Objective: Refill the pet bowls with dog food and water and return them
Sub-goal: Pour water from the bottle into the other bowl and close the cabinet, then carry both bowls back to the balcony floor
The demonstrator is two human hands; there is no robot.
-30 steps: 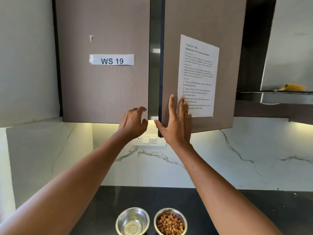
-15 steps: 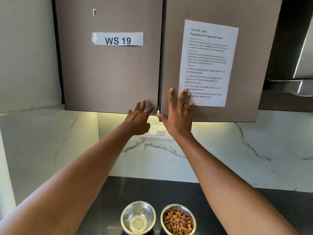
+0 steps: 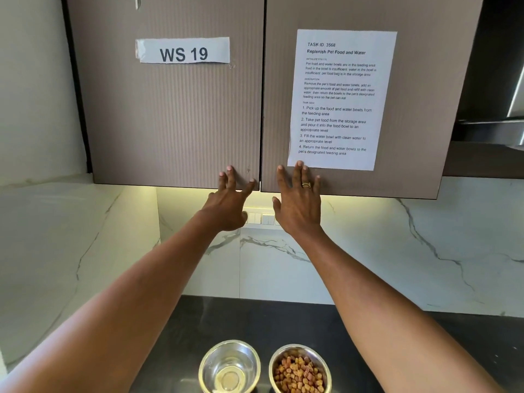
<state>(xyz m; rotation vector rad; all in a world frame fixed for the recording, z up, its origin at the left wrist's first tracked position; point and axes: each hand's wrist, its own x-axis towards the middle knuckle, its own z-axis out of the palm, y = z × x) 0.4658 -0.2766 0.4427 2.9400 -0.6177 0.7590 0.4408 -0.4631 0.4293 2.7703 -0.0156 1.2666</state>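
Both refills are judged to be done. At the bottom centre of the frame, two round stainless-steel bowls are set side by side, close together, on the dark stone desk (image 3: 368, 330). The left bowl (image 3: 246, 357) is seen to hold clear water. The right bowl (image 3: 300, 348) is filled with brown and orange kibble to near its rim. No food bag and no water source are in view. The last step, the return of both bowls to the feeding area, is judged to be what is left, since neither bowl is held or touched.

Both arms are stretched up and forward from the lower corners of the frame toward the brown ribbed wall cabinet in the upper half. Its left door (image 3: 175, 123) and right door (image 3: 419, 95) are shut, with only a thin seam between them. The left hand (image 3: 229, 202) is spread, and its fingertips are laid on the lower right corner of the left door. The right hand (image 3: 297, 205), on which a gold ring (image 3: 306, 185) is worn, is pressed flat with straight fingers against the lower left corner of the right door, just under the white printed task sheet (image 3: 340, 97). The hands are kept apart, one on each side of the seam, and nothing is gripped by either.
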